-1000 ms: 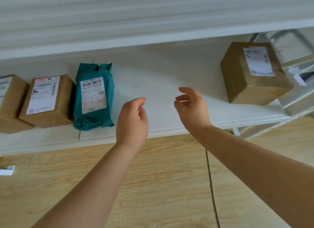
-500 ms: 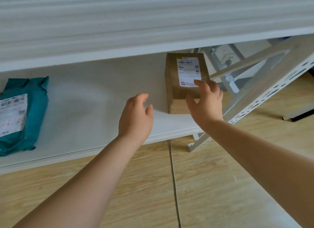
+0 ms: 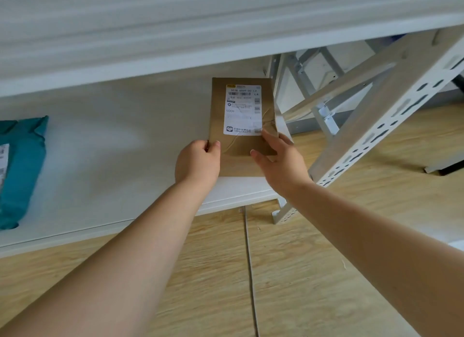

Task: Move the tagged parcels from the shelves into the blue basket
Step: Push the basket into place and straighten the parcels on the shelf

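A brown cardboard parcel (image 3: 218, 115) with a white shipping label on top stands near the right end of the white shelf (image 3: 120, 145). My left hand (image 3: 197, 162) grips its near left corner, thumb on top. My right hand (image 3: 278, 160) holds its near right corner, fingers spread over the top and right side. A teal bagged parcel (image 3: 21, 168) with a white label lies at the far left of the same shelf. The blue basket is not in view.
A higher white shelf board (image 3: 226, 30) overhangs the parcel. The rack's perforated white upright and brace (image 3: 376, 125) stand just right of the parcel. Light wooden floor (image 3: 251, 274) lies below the shelf's front edge.
The view has swung right, so the brown parcel sits in the middle. Both hands reached forward and closed on its near corners; half a second ago only the right hand touched it.
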